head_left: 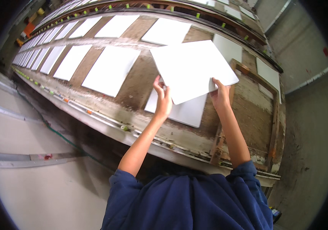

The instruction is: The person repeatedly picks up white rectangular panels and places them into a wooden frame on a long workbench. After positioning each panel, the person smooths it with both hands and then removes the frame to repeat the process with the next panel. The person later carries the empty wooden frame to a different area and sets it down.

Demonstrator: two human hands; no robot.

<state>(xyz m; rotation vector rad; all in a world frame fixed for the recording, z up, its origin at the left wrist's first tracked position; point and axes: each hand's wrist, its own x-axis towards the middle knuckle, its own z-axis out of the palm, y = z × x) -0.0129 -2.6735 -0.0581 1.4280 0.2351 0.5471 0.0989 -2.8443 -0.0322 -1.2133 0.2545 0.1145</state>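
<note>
A white rectangular panel [192, 69] is raised tilted above the long table, between both of my hands. My left hand [163, 100] is closed on its lower left edge, with the thumb and fingers at the rim. By its lower right corner, my right hand [220, 95] pinches the near edge, thumb on top. Under the raised panel lies another white panel [189, 112], partly covered by it. Just right of my right hand, a wooden frame [276, 115] rests on the table's near right end.
Rows of similar white panels [111, 71] run away to the far left along the brown, stained tabletop [131, 82]. A metal rail [95, 112] with small coloured clips follows the near edge. Another table with panels stands beyond. Grey floor [309, 153] borders the right end.
</note>
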